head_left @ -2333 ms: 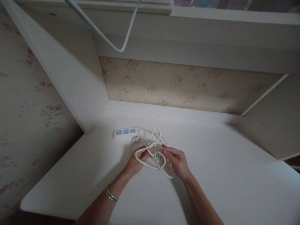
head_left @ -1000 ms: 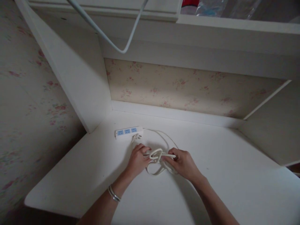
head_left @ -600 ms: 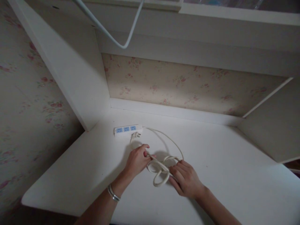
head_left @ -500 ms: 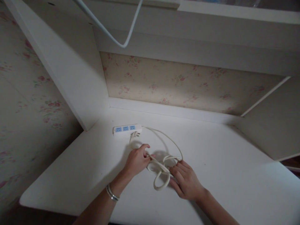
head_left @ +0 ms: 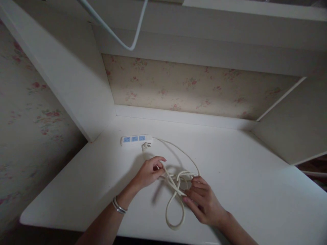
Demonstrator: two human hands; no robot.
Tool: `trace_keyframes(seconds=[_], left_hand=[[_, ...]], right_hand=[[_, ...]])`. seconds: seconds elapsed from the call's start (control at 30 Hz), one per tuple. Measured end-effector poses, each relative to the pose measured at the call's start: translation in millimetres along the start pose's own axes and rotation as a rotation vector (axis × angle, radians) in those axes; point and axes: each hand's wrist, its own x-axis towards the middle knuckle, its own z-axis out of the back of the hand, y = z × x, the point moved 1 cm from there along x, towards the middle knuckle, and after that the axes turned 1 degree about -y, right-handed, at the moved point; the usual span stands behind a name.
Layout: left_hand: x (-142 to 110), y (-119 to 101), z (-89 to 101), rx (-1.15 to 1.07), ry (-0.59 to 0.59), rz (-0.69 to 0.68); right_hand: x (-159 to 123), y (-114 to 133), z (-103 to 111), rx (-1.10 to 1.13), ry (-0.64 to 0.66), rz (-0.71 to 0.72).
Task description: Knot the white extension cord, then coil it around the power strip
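A tangled white cord (head_left: 175, 227) lies looped between my hands on the white desk. My left hand (head_left: 150, 172) pinches one stretch of it, thumb and fingers curled round. On the other side my right hand (head_left: 202, 200) grips the crossing strands, its fingers closed over them. One large loop hangs toward the desk's front edge. Farther back sits a white power strip (head_left: 135, 139) with blue sockets, and the cord runs from its right end in a wide arc to my right hand. Just in front of the strip rests the cord's plug (head_left: 146, 145), prongs pointing right.
The white desk (head_left: 245, 190) has a rounded left corner. A bent pale rod or cable (head_left: 130, 47) hangs overhead in front of the shelf (head_left: 204, 41). Side panels stand left (head_left: 66, 75) and right (head_left: 293, 126), with flowered wallpaper (head_left: 191, 85) behind.
The bunched cord has been pulled apart into looser loops. My right hand has moved right and toward me, drawing out the arc from the power strip. The front loop has grown larger.
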Motion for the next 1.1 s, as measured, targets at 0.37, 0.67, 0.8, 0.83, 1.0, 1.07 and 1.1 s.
trace_keyframes(seconds=[0.37,0.67,0.8,0.83,1.0,1.07,1.1], left_hand=[[1.2,8.9,-2.5,-0.009,0.033,0.039],[2.6,5.4,-5.6,0.13,-0.008,-0.019],[8.0,13.0,-8.0,0.065,-0.087,-0.065],[9.3,15.0,-8.1,0.04,-0.106,-0.066],[13.0,16.7,-7.3,0.037,-0.105,-0.056],[14.0,15.4,-6.7,0.043,-0.097,-0.056],[14.5,15.0,-6.3,0.033,-0.1,-0.062]], right_hand=[[-17.7,-14.9,-12.7,-0.244,0.063,-0.081],[22.1,-51.4,-33.4,-0.051,-0.179,-0.278],[37.2,-50.9,-44.4,0.05,-0.22,-0.35],[40.4,-49.8,-46.1,0.078,-0.221,-0.373],[54.1,-43.2,-49.0,0.32,-0.228,-0.569],[59.1,-40.2,-50.0,0.413,-0.212,-0.607],[61.3,-38.7,-50.8,0.448,-0.206,-0.609]])
